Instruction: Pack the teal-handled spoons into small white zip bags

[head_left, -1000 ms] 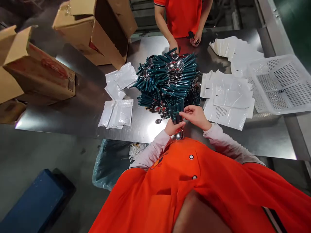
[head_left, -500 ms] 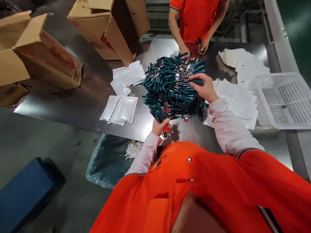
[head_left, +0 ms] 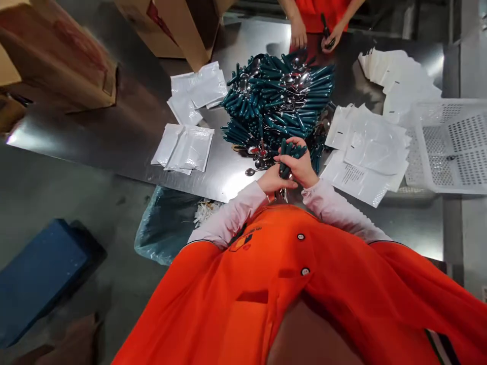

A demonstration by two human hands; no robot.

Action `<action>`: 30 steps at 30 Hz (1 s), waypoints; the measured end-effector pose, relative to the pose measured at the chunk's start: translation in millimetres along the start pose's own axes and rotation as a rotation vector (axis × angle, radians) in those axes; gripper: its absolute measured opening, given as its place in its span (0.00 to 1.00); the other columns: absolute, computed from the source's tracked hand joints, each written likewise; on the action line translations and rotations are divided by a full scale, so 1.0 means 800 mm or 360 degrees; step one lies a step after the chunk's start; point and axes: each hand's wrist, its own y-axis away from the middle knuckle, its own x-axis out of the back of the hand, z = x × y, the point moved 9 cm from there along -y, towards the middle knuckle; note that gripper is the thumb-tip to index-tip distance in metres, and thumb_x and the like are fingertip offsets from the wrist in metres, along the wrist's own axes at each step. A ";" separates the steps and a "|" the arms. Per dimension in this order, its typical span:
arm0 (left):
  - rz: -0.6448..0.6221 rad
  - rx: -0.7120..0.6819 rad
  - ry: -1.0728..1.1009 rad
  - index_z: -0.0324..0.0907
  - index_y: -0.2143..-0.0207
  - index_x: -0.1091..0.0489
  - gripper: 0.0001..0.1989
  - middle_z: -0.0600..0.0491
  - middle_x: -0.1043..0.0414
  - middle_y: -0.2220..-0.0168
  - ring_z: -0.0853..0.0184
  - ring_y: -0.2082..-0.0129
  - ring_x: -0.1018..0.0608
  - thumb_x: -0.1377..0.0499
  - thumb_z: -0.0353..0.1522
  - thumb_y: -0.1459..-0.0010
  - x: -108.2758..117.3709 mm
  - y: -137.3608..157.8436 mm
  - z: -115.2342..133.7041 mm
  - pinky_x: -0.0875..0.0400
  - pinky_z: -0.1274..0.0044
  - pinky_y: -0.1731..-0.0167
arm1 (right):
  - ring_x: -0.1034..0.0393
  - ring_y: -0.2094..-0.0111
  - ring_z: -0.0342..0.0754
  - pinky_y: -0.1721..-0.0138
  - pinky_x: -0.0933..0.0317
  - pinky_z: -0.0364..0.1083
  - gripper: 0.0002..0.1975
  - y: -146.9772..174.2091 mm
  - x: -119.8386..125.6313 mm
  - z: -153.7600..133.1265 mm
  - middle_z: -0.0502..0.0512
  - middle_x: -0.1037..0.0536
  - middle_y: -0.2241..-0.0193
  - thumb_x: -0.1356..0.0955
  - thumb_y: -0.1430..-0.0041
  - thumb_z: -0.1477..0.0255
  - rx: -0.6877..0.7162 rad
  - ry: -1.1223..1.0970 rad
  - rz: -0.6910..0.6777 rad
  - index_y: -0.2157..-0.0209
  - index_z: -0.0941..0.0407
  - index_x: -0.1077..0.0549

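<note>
Both my hands are at the near edge of a big pile of green-handled spoons (head_left: 274,96). Between them stands a bundle of spoons (head_left: 288,150), dark green handles up and metal ends pointing down toward me. My left hand (head_left: 274,180) is wrapped round the lower part of the bundle. My right hand (head_left: 303,166) closes on the handles from the right, its fingers across their upper part. A loose spoon (head_left: 250,172) lies on the metal table (head_left: 228,177) just left of my hands. The bowls of the held spoons are mostly hidden.
White packets (head_left: 190,147) lie left of the pile, flat white bags (head_left: 365,152) right of it, beside a white perforated basket (head_left: 437,147). Cardboard boxes (head_left: 76,61) stand at the left. Across the table a co-worker's hand (head_left: 333,39) holds dark-handled utensils. A lined bin (head_left: 163,228) sits below the near edge.
My right hand has come back from the pile's right side to the bundle. My left hand has moved right with the bundle, and the two hands now meet. The view has shifted.
</note>
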 end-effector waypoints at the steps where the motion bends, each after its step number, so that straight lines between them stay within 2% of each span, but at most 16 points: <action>1: -0.0206 0.0096 0.0057 0.36 0.67 0.28 0.21 0.49 0.24 0.69 0.57 0.62 0.20 0.24 0.33 0.62 -0.013 -0.001 -0.003 0.24 0.64 0.57 | 0.25 0.55 0.53 0.48 0.27 0.56 0.33 0.000 0.007 0.003 0.53 0.26 0.59 0.24 0.54 0.56 -0.0032 -0.0050 0.0004 0.49 0.48 0.37; 2: -0.0335 0.0155 0.0101 0.36 0.67 0.28 0.21 0.49 0.24 0.70 0.58 0.64 0.20 0.25 0.33 0.62 -0.023 0.000 -0.003 0.24 0.65 0.58 | 0.25 0.57 0.52 0.48 0.27 0.56 0.32 0.002 0.014 0.003 0.52 0.26 0.60 0.24 0.53 0.56 -0.0033 -0.0089 0.0001 0.50 0.48 0.38; 3: -0.0362 0.0156 0.0113 0.35 0.67 0.28 0.21 0.49 0.24 0.69 0.59 0.64 0.20 0.25 0.31 0.63 -0.029 0.000 -0.001 0.24 0.65 0.58 | 0.25 0.58 0.51 0.48 0.27 0.56 0.32 0.006 0.020 -0.001 0.51 0.26 0.60 0.24 0.54 0.57 -0.0001 -0.0107 -0.0001 0.50 0.48 0.39; 4: -0.0294 0.0095 0.0083 0.35 0.66 0.28 0.21 0.49 0.24 0.69 0.59 0.63 0.20 0.26 0.29 0.64 -0.031 -0.002 0.004 0.24 0.66 0.57 | 0.25 0.58 0.51 0.47 0.28 0.56 0.31 0.012 0.026 -0.007 0.51 0.26 0.60 0.24 0.54 0.58 0.0053 -0.0103 0.0003 0.51 0.48 0.39; 7: 0.0085 -0.0225 -0.0104 0.37 0.61 0.28 0.26 0.49 0.23 0.61 0.57 0.56 0.21 0.26 0.25 0.67 -0.037 0.000 0.021 0.26 0.67 0.51 | 0.25 0.55 0.52 0.43 0.31 0.57 0.32 0.035 0.039 -0.019 0.53 0.25 0.59 0.24 0.56 0.62 0.0182 -0.0012 0.0045 0.53 0.49 0.39; 9: 0.0155 -0.0270 -0.0153 0.38 0.56 0.28 0.32 0.48 0.23 0.57 0.56 0.53 0.22 0.25 0.25 0.68 -0.049 0.003 0.016 0.26 0.67 0.49 | 0.26 0.53 0.53 0.42 0.32 0.57 0.32 0.048 0.048 -0.013 0.54 0.25 0.58 0.23 0.57 0.62 0.0158 0.0007 0.0054 0.52 0.49 0.39; 12: -0.0127 -0.0095 -0.0118 0.37 0.54 0.28 0.36 0.47 0.23 0.59 0.56 0.54 0.21 0.22 0.30 0.69 -0.063 0.005 -0.004 0.25 0.66 0.51 | 0.25 0.58 0.52 0.44 0.30 0.59 0.32 0.056 0.071 0.006 0.50 0.25 0.61 0.23 0.58 0.60 0.0038 -0.0214 0.0078 0.52 0.48 0.38; 14: -0.0279 -0.0032 -0.0181 0.37 0.53 0.26 0.38 0.46 0.23 0.58 0.57 0.55 0.21 0.21 0.33 0.71 -0.054 0.012 -0.006 0.25 0.67 0.53 | 0.25 0.62 0.50 0.47 0.27 0.61 0.30 0.058 0.094 0.020 0.49 0.25 0.63 0.24 0.57 0.57 -0.0064 -0.0391 0.0124 0.52 0.46 0.36; 16: -0.0306 -0.0077 -0.0363 0.40 0.52 0.23 0.40 0.46 0.24 0.55 0.59 0.57 0.21 0.20 0.36 0.72 -0.037 0.026 0.002 0.24 0.71 0.58 | 0.26 0.63 0.50 0.49 0.26 0.61 0.27 0.057 0.119 0.027 0.49 0.24 0.62 0.26 0.55 0.57 -0.0127 -0.0460 0.0212 0.53 0.46 0.33; 17: -0.0299 -0.0125 -0.0459 0.41 0.52 0.22 0.39 0.46 0.24 0.55 0.61 0.59 0.21 0.20 0.38 0.72 -0.031 0.034 0.008 0.25 0.73 0.61 | 0.26 0.63 0.50 0.49 0.26 0.61 0.26 0.056 0.131 0.027 0.49 0.23 0.62 0.26 0.55 0.57 -0.0131 -0.0477 0.0262 0.54 0.46 0.32; 19: -0.0222 -0.0241 -0.0551 0.43 0.59 0.19 0.30 0.46 0.23 0.58 0.62 0.62 0.22 0.21 0.41 0.66 -0.028 0.051 0.019 0.26 0.75 0.65 | 0.27 0.63 0.49 0.48 0.26 0.59 0.23 0.054 0.150 0.024 0.49 0.23 0.63 0.26 0.56 0.59 -0.0091 -0.0522 0.0360 0.56 0.46 0.30; 21: -0.0011 -0.0280 -0.0477 0.42 0.67 0.20 0.19 0.47 0.22 0.65 0.63 0.65 0.22 0.24 0.45 0.56 -0.027 0.060 0.021 0.26 0.74 0.64 | 0.27 0.64 0.48 0.48 0.27 0.57 0.22 0.050 0.160 0.020 0.49 0.24 0.63 0.26 0.56 0.59 -0.0047 -0.0551 0.0429 0.56 0.46 0.29; 23: 0.0186 -0.0117 -0.0222 0.41 0.70 0.24 0.20 0.50 0.24 0.72 0.66 0.71 0.23 0.29 0.48 0.50 -0.028 0.062 0.002 0.26 0.74 0.66 | 0.27 0.63 0.49 0.49 0.27 0.57 0.23 0.047 0.165 0.017 0.50 0.24 0.61 0.27 0.55 0.58 -0.0022 -0.0520 0.0488 0.55 0.45 0.29; 26: 0.0156 0.0350 0.0188 0.41 0.67 0.31 0.25 0.53 0.25 0.75 0.69 0.79 0.26 0.30 0.52 0.49 -0.045 0.061 -0.046 0.29 0.75 0.73 | 0.28 0.63 0.49 0.51 0.28 0.56 0.28 0.043 0.169 0.013 0.50 0.25 0.59 0.27 0.55 0.58 0.0017 -0.0513 0.0538 0.50 0.43 0.32; 28: 0.0095 0.0502 0.0045 0.41 0.71 0.33 0.25 0.54 0.28 0.78 0.69 0.81 0.27 0.29 0.51 0.50 -0.043 0.063 -0.057 0.31 0.76 0.75 | 0.30 0.65 0.48 0.55 0.28 0.54 0.32 0.042 0.170 0.008 0.50 0.26 0.59 0.27 0.56 0.59 0.0064 -0.0508 0.0525 0.47 0.41 0.35; 30: 0.0185 0.0396 -0.0383 0.41 0.76 0.33 0.24 0.55 0.33 0.81 0.67 0.78 0.27 0.27 0.48 0.53 -0.020 0.060 -0.040 0.31 0.76 0.72 | 0.30 0.67 0.48 0.59 0.28 0.53 0.35 0.042 0.165 0.002 0.50 0.27 0.59 0.27 0.56 0.56 0.0117 -0.0422 0.0469 0.44 0.41 0.37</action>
